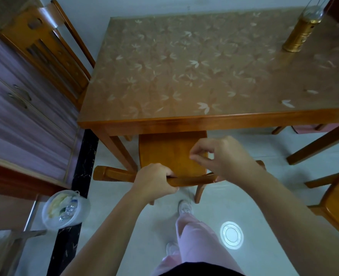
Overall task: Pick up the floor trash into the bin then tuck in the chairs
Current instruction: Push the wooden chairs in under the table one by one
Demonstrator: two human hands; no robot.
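Below: left hand (154,181) clenched round top rail of orange-brown wooden chair (172,154), seat partly under leaf-patterned wooden table (204,76). Right hand (222,156) above rail, fingers loosely curled, grasping nothing. Clear-lined round bin (65,209) at left, holding bottles.

The rectangular wooden tabletop (204,66) is warm orange-brown under a glossy cover patterned with pale cream leaf sprigs. The curved-back wooden chair (172,152) before it shows the same honey-orange — so do the slatted wooden chair (45,46) at the left and the wooden chair corner (337,204) at the right. A cylindrical metal lamp base (299,35) gleams gold. The tiled floor (144,236) is pale grey-white, crossed by a black marble strip (79,196) with faint gold veins. The loose trousers (196,242) are soft pink — the round plastic-lined bin (65,210) whitish.
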